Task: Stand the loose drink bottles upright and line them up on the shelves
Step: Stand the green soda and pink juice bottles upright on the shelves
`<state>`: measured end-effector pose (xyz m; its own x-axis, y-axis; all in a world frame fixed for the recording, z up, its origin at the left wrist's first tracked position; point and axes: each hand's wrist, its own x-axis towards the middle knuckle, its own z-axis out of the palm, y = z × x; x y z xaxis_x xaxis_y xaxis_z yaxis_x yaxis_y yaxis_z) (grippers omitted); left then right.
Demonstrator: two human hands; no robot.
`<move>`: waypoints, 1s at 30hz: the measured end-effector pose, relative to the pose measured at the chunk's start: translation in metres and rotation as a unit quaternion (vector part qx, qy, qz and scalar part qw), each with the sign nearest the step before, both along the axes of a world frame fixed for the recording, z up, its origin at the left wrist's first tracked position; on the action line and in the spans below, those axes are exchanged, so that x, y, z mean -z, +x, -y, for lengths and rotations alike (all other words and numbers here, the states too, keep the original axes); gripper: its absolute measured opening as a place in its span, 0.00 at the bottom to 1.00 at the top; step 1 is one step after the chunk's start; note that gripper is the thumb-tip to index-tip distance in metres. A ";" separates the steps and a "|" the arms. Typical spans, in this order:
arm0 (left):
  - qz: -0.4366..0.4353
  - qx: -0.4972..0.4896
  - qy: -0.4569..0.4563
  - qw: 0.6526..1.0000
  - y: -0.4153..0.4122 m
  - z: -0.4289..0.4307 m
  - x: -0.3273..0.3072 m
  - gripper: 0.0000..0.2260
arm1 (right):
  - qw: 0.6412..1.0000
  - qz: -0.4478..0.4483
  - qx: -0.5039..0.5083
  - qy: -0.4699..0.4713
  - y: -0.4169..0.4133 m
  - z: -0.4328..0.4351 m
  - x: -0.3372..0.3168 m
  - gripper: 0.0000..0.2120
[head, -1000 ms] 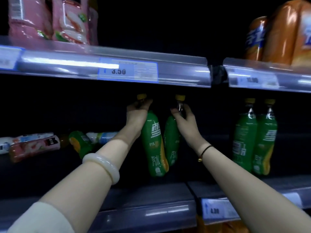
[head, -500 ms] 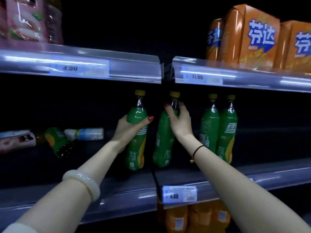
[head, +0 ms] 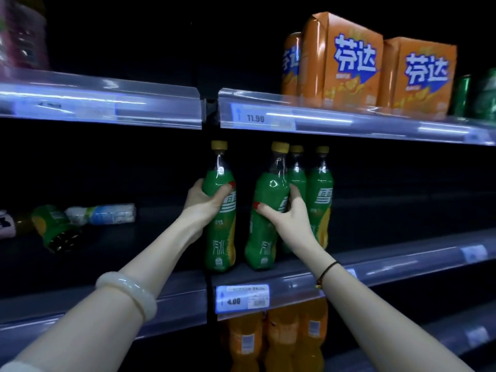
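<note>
As both green bottles are held upright at the middle shelf (head: 402, 267), the left bottle (head: 221, 242) is gripped by the left hand (head: 204, 202) and the right bottle (head: 264, 232) by the right hand (head: 288, 213), just beside the standing pair (head: 320, 189) rightward.

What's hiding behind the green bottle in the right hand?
Two more green bottles stand there. The near bottle is mostly covered by the held bottle and right hand; the far bottle shows almost whole. Farther back is dark.
</note>
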<state>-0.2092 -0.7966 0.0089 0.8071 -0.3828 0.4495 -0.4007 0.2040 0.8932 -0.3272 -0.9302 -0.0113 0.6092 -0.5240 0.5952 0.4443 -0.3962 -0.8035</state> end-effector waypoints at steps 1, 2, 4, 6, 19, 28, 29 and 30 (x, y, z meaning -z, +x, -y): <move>0.001 0.011 0.000 1.000 -0.007 0.009 0.001 0.17 | 1.000 -0.001 0.008 -0.005 -0.007 0.007 0.002 0.27; -0.004 0.022 -0.007 1.000 -0.013 0.018 0.001 0.17 | 1.000 -0.003 0.020 -0.011 -0.014 0.013 0.002 0.28; -0.016 0.041 -0.019 0.999 -0.028 0.035 0.001 0.17 | 0.999 0.005 0.049 -0.019 -0.026 0.027 0.005 0.27; -0.021 0.052 -0.028 0.998 -0.040 0.050 0.001 0.20 | 0.997 0.017 0.075 -0.027 -0.035 0.040 0.006 0.23; 0.009 0.078 -0.006 0.997 -0.056 0.077 0.013 0.19 | 0.993 0.013 0.109 -0.042 -0.037 0.083 0.009 0.29; 0.008 0.092 -0.056 0.994 -0.064 0.097 0.026 0.22 | 0.991 -0.041 0.124 -0.016 -0.034 0.104 0.015 0.36; 0.006 0.090 -0.058 0.994 -0.066 0.100 0.027 0.23 | 0.995 -0.035 0.097 0.003 -0.033 0.106 0.019 0.38; 0.002 0.090 -0.061 0.994 -0.067 0.103 0.027 0.23 | 0.997 -0.028 0.069 0.019 -0.033 0.106 0.023 0.38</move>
<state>-0.2766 -0.8995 -0.0180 0.7287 -0.4632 0.5044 -0.3518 0.3788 0.8560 -0.3605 -1.0364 -0.0342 0.5616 -0.6271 0.5397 0.3412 -0.4187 -0.8416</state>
